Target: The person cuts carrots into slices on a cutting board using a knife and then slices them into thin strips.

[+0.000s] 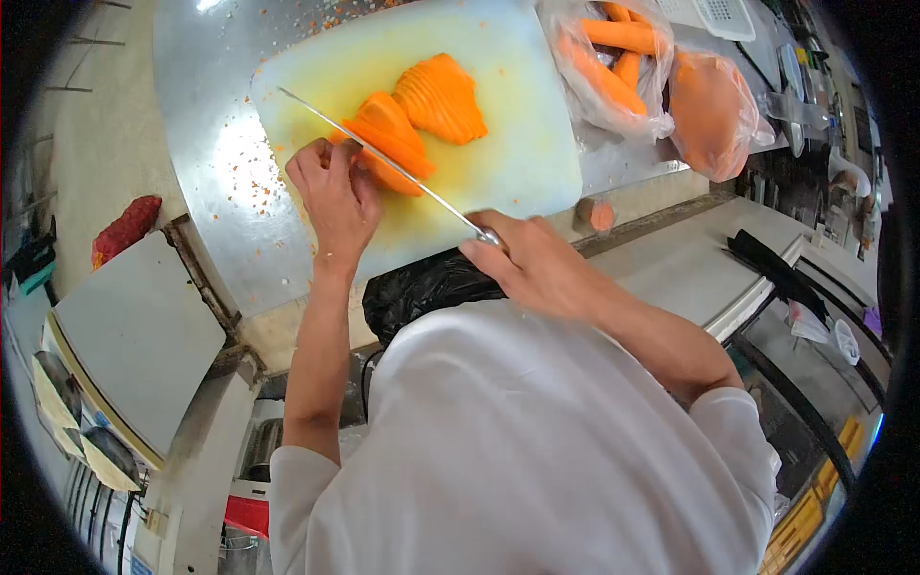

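My right hand (541,264) is closed round the handle of a long, thin-bladed knife (436,196). The blade slants up and left across the carrot (395,180) on the white cutting board (522,62). With bent fingers, my left hand (335,196) grips the carrot at its left end, close beside the blade; its fingertips are partly hidden. Just beyond the blade lie thin carrot slices (386,120), leaning on one another. A fanned stack of carrot slices (441,99) rests farther back on the board.
Right of the board, a clear plastic bag (613,62) holds several whole carrots, beside a second bag (714,115) with orange contents. A carrot piece (600,215) sits near the counter edge. A black plastic bag (431,287) hangs at the front. Orange crumbs dot the metal counter (216,77).
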Demonstrator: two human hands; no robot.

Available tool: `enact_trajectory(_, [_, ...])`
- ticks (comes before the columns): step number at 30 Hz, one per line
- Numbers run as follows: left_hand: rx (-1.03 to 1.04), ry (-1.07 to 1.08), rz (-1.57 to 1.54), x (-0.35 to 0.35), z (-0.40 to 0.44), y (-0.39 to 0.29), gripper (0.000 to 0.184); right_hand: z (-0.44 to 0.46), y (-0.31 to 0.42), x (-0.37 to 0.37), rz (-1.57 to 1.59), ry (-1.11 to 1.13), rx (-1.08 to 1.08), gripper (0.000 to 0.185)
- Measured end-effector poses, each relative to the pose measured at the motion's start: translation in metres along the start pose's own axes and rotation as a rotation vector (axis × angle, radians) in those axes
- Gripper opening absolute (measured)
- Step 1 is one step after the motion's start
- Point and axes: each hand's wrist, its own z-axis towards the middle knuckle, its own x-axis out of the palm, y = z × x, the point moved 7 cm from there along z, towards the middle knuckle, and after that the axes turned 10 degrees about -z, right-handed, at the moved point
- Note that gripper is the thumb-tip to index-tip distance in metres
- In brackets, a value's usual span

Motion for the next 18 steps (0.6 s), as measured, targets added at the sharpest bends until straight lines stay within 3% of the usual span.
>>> enact_trajectory(10, [-0.013,0.007,0.010,-0.001,-0.006,0.007,0.023,0.069,-0.005,0.027,-0.104,-0.082,-0.107,0.040])
enact_trajectory(18, [-0.026,-0.021,-0.017,0.001,-0.005,0.006,0.025,-0.001,0.000,-0.001,0.002,0.056,0.063,0.041])
